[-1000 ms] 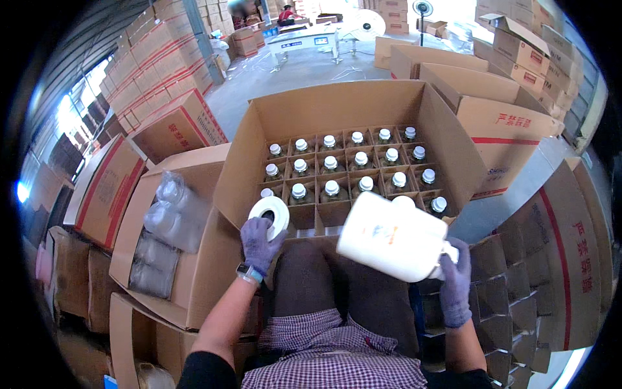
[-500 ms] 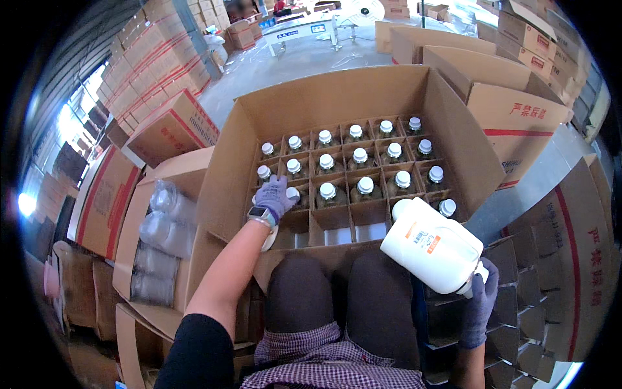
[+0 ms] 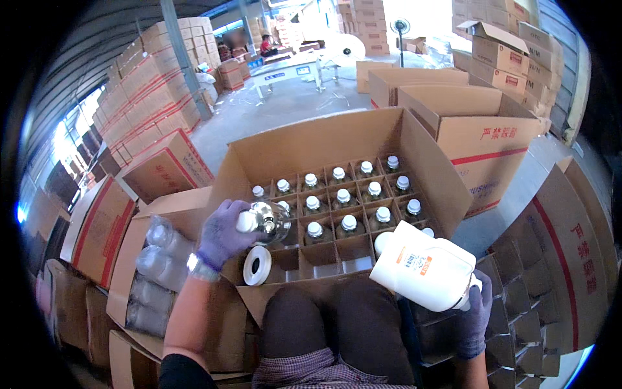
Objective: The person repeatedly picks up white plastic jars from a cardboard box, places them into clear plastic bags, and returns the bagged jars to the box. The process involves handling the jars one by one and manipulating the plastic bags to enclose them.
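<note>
My gloved left hand (image 3: 223, 235) is closed around the white-capped end of a shiny clear glass bottle (image 3: 272, 223), which lies tilted sideways above the carton's left side. Below that hand, at the near left corner, is a round white piece with a hole (image 3: 257, 266); what lies under it is hidden. In my gloved right hand (image 3: 477, 318) is a white jug (image 3: 418, 266) with an orange-and-white label, gripped at its lower right end and held slanted over the near right corner. Several white-capped bottles (image 3: 348, 224) stand upright in the divided carton (image 3: 317, 139).
Left of the carton, an open box (image 3: 123, 285) holds plastic-wrapped clear items (image 3: 159, 259). Open cartons (image 3: 486, 139) stand behind to the right, and cardboard dividers (image 3: 518, 305) lie near my right arm. Farther back are a white table (image 3: 285, 74), a fan (image 3: 400, 27) and stacked boxes (image 3: 152, 84).
My left hand has risen from the near left compartments and moved left with a bottle, now tilted sideways. The jug stays in my right hand. The view has tilted up, showing more background.
</note>
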Motion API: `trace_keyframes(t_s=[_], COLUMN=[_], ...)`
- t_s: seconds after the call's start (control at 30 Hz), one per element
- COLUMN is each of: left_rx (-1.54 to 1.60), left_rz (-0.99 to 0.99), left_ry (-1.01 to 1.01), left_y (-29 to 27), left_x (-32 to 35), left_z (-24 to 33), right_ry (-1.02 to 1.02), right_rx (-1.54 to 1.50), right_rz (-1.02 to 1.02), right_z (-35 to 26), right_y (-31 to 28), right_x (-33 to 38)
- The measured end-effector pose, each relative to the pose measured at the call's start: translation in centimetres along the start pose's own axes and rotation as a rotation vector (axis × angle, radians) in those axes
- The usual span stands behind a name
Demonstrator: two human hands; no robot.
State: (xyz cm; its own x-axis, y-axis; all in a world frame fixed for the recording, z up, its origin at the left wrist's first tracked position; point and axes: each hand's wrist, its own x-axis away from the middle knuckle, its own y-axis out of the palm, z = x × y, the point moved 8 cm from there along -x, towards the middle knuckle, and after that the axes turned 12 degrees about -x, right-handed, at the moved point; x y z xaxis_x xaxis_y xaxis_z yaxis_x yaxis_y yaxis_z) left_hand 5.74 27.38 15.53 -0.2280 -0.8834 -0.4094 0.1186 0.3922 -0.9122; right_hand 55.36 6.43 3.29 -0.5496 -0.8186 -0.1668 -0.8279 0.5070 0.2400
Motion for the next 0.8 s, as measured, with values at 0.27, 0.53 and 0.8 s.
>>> trace_keyframes(t_s=[0.27, 0.53, 0.8], left_rx=[0.425, 0.49, 0.857], left_rz=[0.0, -0.495, -0.886], left_ry=[0.134, 0.162, 0.099], left_y=[-12.2, -2.1, 5.4], left_x=[12.3, 22.0, 32.1], left_z=[5.7, 10.2, 10.0], right_ry=[-0.098, -0.18, 0.313], right_rx=[-0.184, 0.206, 0.264], right_rz=[-0.254, -1.011, -0.956], right_z=[-4.1, -8.5, 8.9], right_y=[8.1, 19.7, 18.8], right_x=[-0.3, 3.5, 5.6])
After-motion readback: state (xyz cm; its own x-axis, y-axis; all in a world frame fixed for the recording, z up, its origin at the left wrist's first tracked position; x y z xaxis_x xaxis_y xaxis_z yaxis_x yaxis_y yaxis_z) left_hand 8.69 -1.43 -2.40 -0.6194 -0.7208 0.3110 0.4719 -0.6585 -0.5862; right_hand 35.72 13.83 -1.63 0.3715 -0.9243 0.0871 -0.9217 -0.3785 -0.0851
